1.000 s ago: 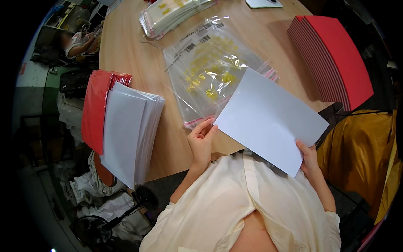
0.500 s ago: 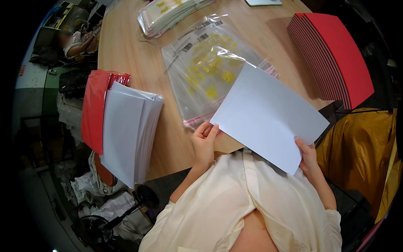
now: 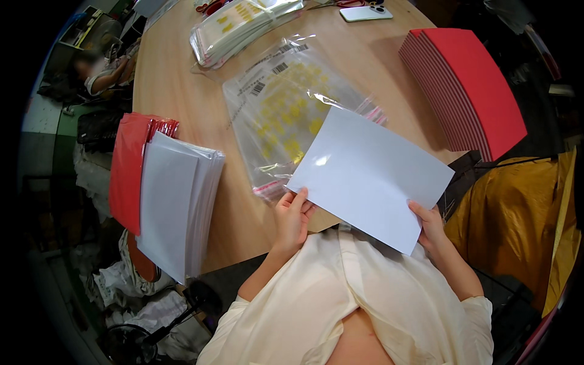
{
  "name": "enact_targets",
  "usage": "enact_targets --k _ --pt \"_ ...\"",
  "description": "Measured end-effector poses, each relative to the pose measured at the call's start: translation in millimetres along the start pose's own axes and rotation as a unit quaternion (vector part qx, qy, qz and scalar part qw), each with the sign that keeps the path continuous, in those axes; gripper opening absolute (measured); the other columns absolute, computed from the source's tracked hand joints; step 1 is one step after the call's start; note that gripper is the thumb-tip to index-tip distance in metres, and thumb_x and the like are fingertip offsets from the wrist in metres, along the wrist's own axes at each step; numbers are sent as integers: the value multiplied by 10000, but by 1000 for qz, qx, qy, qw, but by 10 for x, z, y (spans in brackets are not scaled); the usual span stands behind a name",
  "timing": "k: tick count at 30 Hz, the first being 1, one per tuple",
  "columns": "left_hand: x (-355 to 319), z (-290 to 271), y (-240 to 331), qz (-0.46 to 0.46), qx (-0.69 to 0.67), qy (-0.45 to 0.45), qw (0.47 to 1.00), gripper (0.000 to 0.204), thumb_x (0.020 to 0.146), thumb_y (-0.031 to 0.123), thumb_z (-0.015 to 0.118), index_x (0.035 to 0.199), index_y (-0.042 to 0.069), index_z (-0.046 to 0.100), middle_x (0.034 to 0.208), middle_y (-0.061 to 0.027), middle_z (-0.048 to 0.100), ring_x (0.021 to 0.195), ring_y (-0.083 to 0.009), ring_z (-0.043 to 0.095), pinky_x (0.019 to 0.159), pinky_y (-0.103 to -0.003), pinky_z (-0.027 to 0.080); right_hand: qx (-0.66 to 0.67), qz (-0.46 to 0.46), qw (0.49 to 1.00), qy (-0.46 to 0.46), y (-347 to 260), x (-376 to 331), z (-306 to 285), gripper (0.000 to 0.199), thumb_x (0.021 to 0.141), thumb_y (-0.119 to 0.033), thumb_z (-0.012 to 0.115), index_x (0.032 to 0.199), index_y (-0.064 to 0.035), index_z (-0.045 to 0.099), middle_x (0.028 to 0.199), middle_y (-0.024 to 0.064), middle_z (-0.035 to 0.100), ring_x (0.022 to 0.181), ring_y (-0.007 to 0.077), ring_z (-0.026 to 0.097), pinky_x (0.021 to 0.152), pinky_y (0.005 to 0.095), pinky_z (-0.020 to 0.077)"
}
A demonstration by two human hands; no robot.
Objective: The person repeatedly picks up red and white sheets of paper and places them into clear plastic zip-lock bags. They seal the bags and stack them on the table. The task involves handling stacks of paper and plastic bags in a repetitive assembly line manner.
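Wooden worktop (image 3: 182, 79) carries: clear zip bag (image 3: 292, 115) at centre, stacked bags (image 3: 243, 27) at top, red stack (image 3: 468, 91) right, white sheets (image 3: 173, 207) over red folders (image 3: 131, 170) left, apparently a phone (image 3: 365, 12) at top.

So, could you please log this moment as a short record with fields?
left hand: left hand grips the white sheet at its near-left corner
right hand: right hand holds the sheet's near edge
under sheet: clear bag of yellow pieces on the wooden table
left side: white stack lying over red sheets
right side: red stack
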State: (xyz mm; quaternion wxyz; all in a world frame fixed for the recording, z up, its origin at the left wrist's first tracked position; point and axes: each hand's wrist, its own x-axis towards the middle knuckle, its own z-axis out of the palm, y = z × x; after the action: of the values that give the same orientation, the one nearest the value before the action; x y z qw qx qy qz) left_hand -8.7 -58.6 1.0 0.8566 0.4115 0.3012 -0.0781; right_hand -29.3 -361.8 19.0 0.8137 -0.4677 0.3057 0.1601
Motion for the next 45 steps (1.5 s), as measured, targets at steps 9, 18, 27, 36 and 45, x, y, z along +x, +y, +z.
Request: enact_targets --k 9,18,27,36,45 --pt "-170 225 -204 -99 -3 -90 991 247 940 62 580 1111 -106 522 1117 -181 622 1015 -271 655 890 -415 569 -14 -19 999 -40 -18 184 220 464 830 -98 718 1216 44 504 1115 131 612 968 222 633 857 366 535" --pt "-209 315 -293 -177 11 -156 972 258 953 101 579 1175 -24 537 1190 -133 615 1108 -228 612 993 -393 492 -97 -86 990 -51 -81 349 478 392 876 -153 678 1176 60 542 1083 113 631 916 178 633 789 314 521" --pt "-146 353 -295 -111 -80 -65 988 372 951 179 588 1252 -13 487 1233 -124 589 1128 -229 590 963 -390 492 -160 22 983 -86 -258 173 458 220 912 -179 638 977 30 620 766 69 646 502 101 525 450 215 375" --pt "-181 476 -176 -117 -49 -23 992 360 939 176 592 1230 -16 500 1162 -108 607 1070 -228 609 892 -385 519 -106 54 986 -116 -184 57 557 167 921 -136 632 902 30 625 737 52 634 382 45 347 378 209 251" --pt "-295 514 -192 -148 -15 -79 986 433 935 152 601 1307 -12 452 1248 -107 562 1135 -220 572 930 -376 497 -147 -19 984 -98 -140 125 749 179 921 -148 633 937 23 580 771 49 618 377 45 362 351 213 251"
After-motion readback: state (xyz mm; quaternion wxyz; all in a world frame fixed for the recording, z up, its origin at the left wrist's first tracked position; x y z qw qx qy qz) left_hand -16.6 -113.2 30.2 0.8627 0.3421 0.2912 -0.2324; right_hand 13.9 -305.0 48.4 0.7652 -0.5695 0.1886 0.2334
